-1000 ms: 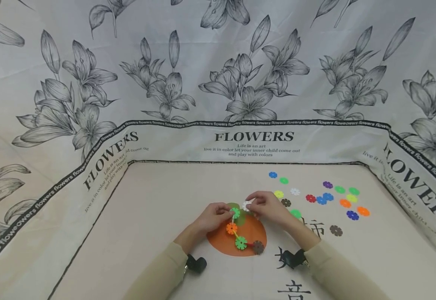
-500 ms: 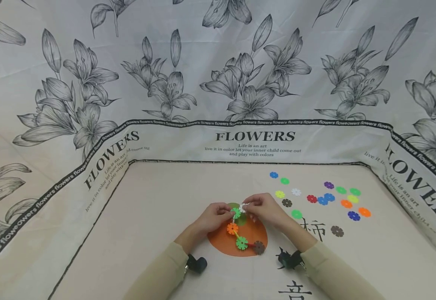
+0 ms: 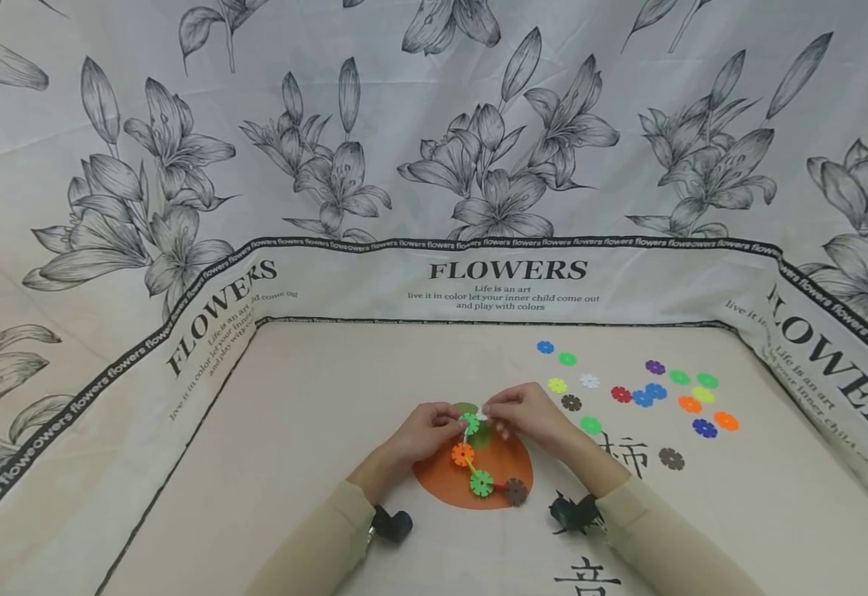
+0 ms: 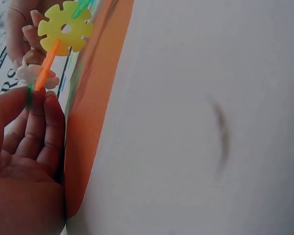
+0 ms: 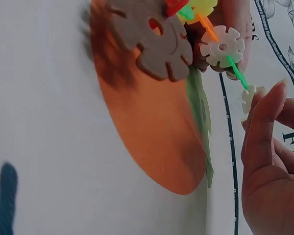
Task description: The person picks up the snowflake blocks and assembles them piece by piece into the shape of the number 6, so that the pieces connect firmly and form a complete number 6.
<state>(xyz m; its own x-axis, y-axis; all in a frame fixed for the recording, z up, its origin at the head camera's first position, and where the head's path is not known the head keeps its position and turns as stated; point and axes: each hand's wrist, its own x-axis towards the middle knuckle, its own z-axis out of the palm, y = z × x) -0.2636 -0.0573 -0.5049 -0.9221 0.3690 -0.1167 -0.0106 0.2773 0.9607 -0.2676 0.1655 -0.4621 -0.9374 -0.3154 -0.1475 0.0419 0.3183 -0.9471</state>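
Note:
A chain of slotted plastic snowflake discs hangs between my hands, with an orange disc (image 3: 463,454), a green disc (image 3: 482,483) and a brown disc (image 3: 516,492) in it. My left hand (image 3: 426,430) pinches the upper green disc (image 3: 470,424) between thumb and fingers. My right hand (image 3: 529,412) pinches a white disc (image 5: 248,100) by its edge. In the right wrist view, that white disc meets the end of the edge-on green disc (image 5: 238,73); how deep the slots fit is hidden by fingers. Another white disc (image 5: 223,47) and a yellow disc (image 4: 65,28) belong to the chain.
Beneath the chain lies an orange persimmon-shaped cutout (image 3: 434,484) with a green top. Loose discs of several colours are scattered to the right, among them a red disc (image 3: 620,395) and a brown disc (image 3: 672,459). A flower-printed cloth (image 3: 508,285) rises behind the table.
My right hand has moved slightly left, bringing the white disc from a small gap up against the green disc. The white disc has since tilted flatter. My left hand stays in place.

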